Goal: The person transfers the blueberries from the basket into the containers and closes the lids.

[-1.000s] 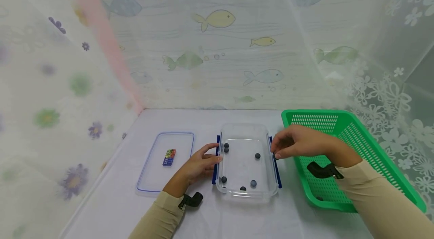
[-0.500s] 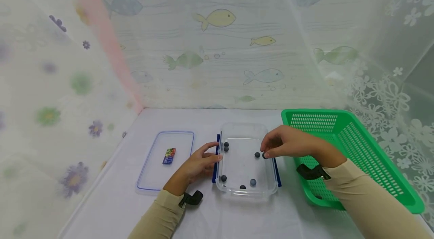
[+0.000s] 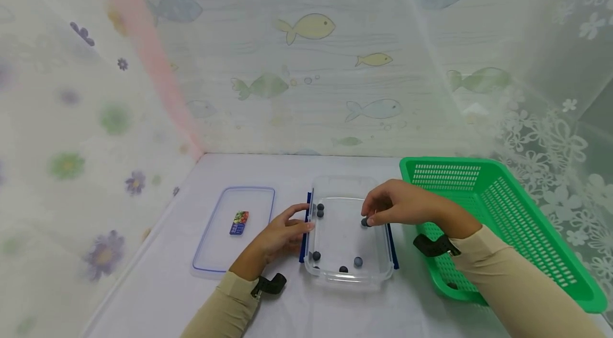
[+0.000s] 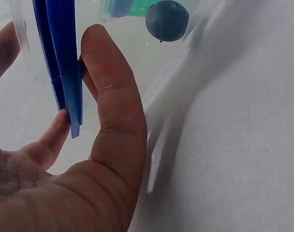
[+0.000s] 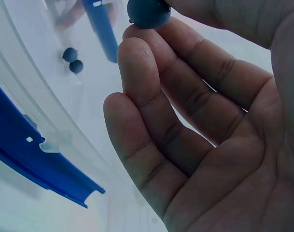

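A clear plastic food container (image 3: 341,234) with blue side latches stands on the table, several blueberries (image 3: 358,262) scattered on its floor. My left hand (image 3: 280,234) grips its left wall; the left wrist view shows the blue latch (image 4: 64,63) between thumb and fingers. Over the container's right part, my right hand (image 3: 404,205) pinches a blueberry (image 5: 149,12) between thumb and fingertips, the other fingers loosely bent. Two blueberries (image 5: 73,60) touch each other along the left wall. The spot just beneath the right fingertips is partly hidden by that hand.
To the right stands a green perforated basket (image 3: 527,221), with a dark berry (image 3: 452,286) near its front corner. A clear lid (image 3: 215,237) with a blue seal and a colourful label (image 3: 239,222) lies to the left. Patterned curtains (image 3: 306,88) hang behind the white-covered table.
My right hand has moved left with its blueberry, from beside the container's right edge to over its inside, covering where a berry lay. My left hand has stayed in place.
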Motion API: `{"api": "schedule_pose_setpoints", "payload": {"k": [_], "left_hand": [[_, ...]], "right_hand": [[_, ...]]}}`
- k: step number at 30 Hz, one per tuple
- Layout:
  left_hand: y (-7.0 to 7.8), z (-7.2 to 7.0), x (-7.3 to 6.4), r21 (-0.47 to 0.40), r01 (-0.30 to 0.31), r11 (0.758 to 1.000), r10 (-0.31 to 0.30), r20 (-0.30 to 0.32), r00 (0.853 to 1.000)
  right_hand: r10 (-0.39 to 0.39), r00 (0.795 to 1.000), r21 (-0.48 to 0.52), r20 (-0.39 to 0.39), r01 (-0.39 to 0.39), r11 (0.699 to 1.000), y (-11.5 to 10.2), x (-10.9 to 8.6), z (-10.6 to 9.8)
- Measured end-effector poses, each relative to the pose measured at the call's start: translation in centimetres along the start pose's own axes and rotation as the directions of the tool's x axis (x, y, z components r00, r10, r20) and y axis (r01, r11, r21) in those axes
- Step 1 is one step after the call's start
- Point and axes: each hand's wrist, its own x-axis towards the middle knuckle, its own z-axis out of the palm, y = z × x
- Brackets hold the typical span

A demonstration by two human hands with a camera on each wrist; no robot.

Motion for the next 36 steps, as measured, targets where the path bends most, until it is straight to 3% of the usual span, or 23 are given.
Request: {"api": "schedule_pose_setpoints", "payload": {"k": [24, 36], "left_hand": [[-0.4, 0.4, -0.3, 0.009, -0.012, 1.0, 0.012, -0.014, 1.0], [-0.6, 0.2, -0.2, 0.005, -0.006, 1.0, 0.006, -0.014, 1.0]], "right_hand": [[0.02, 1.0, -0.034, 0.007, -0.02, 0.999, -0.6, 0.5, 0.3], [0.047, 0.999, -0.077, -0.02, -0.048, 0.996, 0.3, -1.7, -0.3]]}}
